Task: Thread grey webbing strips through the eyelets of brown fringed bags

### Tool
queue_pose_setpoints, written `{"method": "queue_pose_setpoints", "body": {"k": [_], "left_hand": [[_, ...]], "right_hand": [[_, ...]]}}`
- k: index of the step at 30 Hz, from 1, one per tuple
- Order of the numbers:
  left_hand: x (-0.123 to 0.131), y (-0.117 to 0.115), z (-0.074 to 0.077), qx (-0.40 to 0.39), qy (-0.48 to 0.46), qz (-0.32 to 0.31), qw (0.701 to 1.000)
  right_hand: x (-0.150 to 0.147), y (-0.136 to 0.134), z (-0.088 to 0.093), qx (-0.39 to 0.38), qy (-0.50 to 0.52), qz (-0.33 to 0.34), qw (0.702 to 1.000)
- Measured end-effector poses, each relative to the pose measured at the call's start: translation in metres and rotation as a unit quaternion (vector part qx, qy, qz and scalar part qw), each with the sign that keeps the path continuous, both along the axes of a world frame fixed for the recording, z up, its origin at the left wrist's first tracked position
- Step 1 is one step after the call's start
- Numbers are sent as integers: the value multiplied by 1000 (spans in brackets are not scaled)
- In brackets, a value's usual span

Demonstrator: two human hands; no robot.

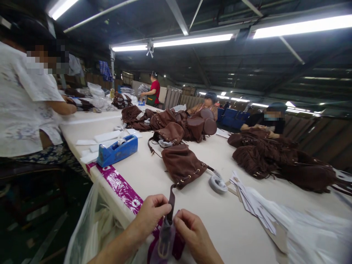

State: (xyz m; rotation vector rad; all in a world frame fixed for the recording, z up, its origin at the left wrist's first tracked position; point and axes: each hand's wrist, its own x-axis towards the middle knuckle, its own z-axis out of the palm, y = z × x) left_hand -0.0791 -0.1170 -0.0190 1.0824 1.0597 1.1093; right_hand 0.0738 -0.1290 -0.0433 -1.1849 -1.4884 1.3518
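Near the front edge of the table, a dark brown strap (171, 200) runs from a brown drawstring bag (183, 165) toward me. My left hand (151, 212) pinches the strap between thumb and forefinger. At the strap's lower end, a clear plastic sleeve (166, 238) covers what looks like a metal buckle. Closed at the sleeve's upper right edge, my right hand (194, 233) pinches the film; its fingertips are partly hidden. The bag lies on its side, its gold eyelets facing me. Beside it rests a strap coil wrapped in grey film (217, 184).
A blue tape dispenser (117, 151) stands at the table's left edge. Brown bags are piled at the back (176, 123) and right (283, 157). White card strips (254, 205) and clear plastic bags (316, 231) lie at right. A person (30, 95) stands close on the left; others work across the table.
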Motion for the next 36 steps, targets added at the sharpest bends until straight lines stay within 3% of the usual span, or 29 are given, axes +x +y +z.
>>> {"method": "queue_pose_setpoints", "body": {"k": [6,12,16,20,24,29,32,36], "left_hand": [[15,4,-2,17,58,30,998],[26,0,-15,1,62,-39,997],[23,1,-13,-70,-27,-72,995],[21,21,-13,-131,-144,-82,978],[30,40,-12,-170,-86,-63,980],[41,42,7,-81,1,-68,994],[42,48,16,-76,24,-46,996],[42,52,9,-75,16,-6,997]], "right_hand": [[7,-13,-17,26,11,-85,996],[16,-8,-16,29,23,-164,986],[11,-7,-14,-21,68,-143,987],[14,-4,-17,-17,58,-120,991],[23,0,-27,-11,42,-103,994],[17,-1,-25,-39,52,-94,993],[14,-3,-17,-47,66,-100,992],[17,-8,-15,-5,47,-146,988]]}}
